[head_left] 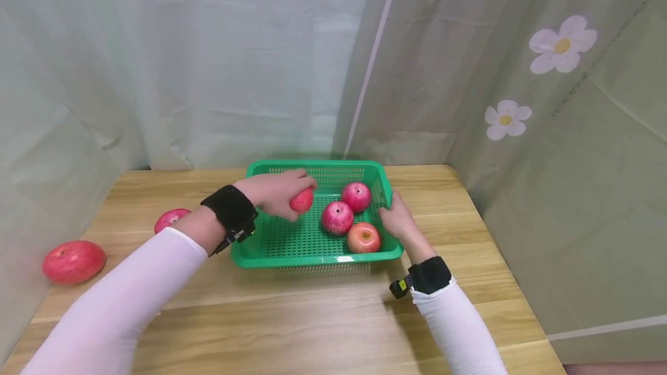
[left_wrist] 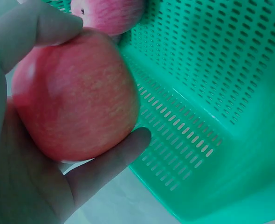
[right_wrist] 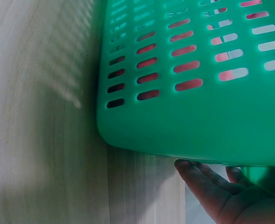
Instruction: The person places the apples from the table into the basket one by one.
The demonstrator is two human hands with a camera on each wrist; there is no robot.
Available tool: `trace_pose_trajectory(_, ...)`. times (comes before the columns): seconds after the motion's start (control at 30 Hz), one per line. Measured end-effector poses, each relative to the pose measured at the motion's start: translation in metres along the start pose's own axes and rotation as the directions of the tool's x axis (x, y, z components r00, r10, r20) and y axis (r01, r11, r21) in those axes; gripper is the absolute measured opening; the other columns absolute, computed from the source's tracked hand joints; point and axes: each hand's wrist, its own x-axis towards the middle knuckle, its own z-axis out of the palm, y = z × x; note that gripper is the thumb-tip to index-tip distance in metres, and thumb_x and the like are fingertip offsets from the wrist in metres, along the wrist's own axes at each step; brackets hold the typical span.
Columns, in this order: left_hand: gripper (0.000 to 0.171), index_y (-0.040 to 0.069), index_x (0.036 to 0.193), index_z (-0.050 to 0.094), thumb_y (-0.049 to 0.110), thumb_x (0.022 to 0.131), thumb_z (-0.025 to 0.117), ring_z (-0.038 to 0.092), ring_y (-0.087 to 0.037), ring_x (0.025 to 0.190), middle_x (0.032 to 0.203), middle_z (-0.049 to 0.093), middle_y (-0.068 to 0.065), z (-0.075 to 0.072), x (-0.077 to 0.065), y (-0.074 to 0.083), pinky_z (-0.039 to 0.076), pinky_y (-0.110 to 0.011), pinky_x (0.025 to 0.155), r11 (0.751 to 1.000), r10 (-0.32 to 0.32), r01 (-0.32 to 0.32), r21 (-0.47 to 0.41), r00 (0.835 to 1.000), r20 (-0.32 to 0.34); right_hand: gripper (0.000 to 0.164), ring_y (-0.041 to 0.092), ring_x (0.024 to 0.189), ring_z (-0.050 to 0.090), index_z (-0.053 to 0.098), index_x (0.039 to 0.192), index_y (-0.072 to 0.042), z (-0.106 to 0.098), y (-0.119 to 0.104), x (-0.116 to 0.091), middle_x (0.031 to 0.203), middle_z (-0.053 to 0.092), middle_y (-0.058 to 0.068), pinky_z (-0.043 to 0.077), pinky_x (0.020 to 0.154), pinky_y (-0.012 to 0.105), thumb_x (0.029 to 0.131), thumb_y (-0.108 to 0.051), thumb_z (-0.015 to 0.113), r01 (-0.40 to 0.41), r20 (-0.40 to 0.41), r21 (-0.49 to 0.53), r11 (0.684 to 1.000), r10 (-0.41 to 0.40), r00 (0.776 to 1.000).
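Observation:
My left hand (head_left: 278, 191) holds a red apple (head_left: 302, 201) over the left half of a green plastic basket (head_left: 312, 261). In the left wrist view, thumb and fingers wrap around this apple (left_wrist: 79, 95), with the basket's slotted wall beyond it. Three more apples lie together in the basket's right half: a striped one at the back (head_left: 356, 197), another striped one (head_left: 337, 217) and a paler one (head_left: 363, 239) at the front. On the basket's right side, my right hand (head_left: 399, 220) grips the rim; the right wrist view shows its fingers (right_wrist: 200, 184) against the basket's edge.
Two more apples sit on the wooden table (head_left: 312, 328) left of the basket: a large one (head_left: 74, 262) near the left edge and one (head_left: 169, 219) partly behind my left forearm. Curtains (head_left: 234, 74) hang behind the table and along its sides.

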Motion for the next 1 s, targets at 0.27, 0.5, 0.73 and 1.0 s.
trace_pose_trajectory(0.27,0.067,0.014,0.146,0.052,0.022,0.085,0.08,0.057,-0.024,0.109,0.133,0.053,-0.008,-0.003,0.021,0.004,0.055,-0.038,0.078,0.999,-0.048,0.048,-0.005,0.998,0.029,0.057,0.042,0.144,0.045,0.029,0.162,-0.003,0.002,-0.001,-0.001,0.158,0.044,0.025,0.043,0.113,0.063,0.109,-0.012,0.049,-0.005,0.003,0.006,1.0,0.005,1.0)
trace_pose_trajectory(0.5,0.068,0.014,0.145,0.05,0.02,0.084,0.081,0.059,-0.024,0.107,0.13,0.055,-0.007,0.0,0.041,0.005,0.056,-0.04,0.084,0.997,-0.081,0.081,-0.01,0.996,0.048,0.055,0.042,0.142,0.047,0.032,0.159,-0.001,0.002,-0.002,-0.003,0.156,0.047,0.026,0.043,0.113,0.063,0.108,-0.011,0.05,0.007,-0.008,0.004,1.0,-0.007,1.0)
trace_pose_trajectory(0.73,0.066,0.01,0.142,0.053,0.018,0.083,0.083,0.062,-0.026,0.101,0.129,0.053,-0.011,0.004,0.049,0.005,0.056,-0.041,0.083,0.995,-0.102,0.101,0.021,0.994,0.035,0.055,0.042,0.142,0.048,0.032,0.159,0.0,0.004,-0.002,-0.005,0.156,0.047,0.026,0.043,0.113,0.063,0.108,-0.01,0.05,0.019,-0.006,-0.008,1.0,-0.019,1.0)
trace_pose_trajectory(1.0,0.072,0.009,0.145,0.056,0.022,0.081,0.088,0.063,-0.03,0.106,0.133,0.054,-0.014,0.019,0.066,0.005,0.059,-0.045,0.088,0.981,-0.126,0.129,0.146,0.991,-0.034,0.055,0.042,0.143,0.047,0.031,0.16,-0.001,0.0,0.001,-0.01,0.156,0.046,0.026,0.042,0.113,0.063,0.108,-0.011,0.05,0.009,-0.012,0.001,1.0,-0.009,1.0)
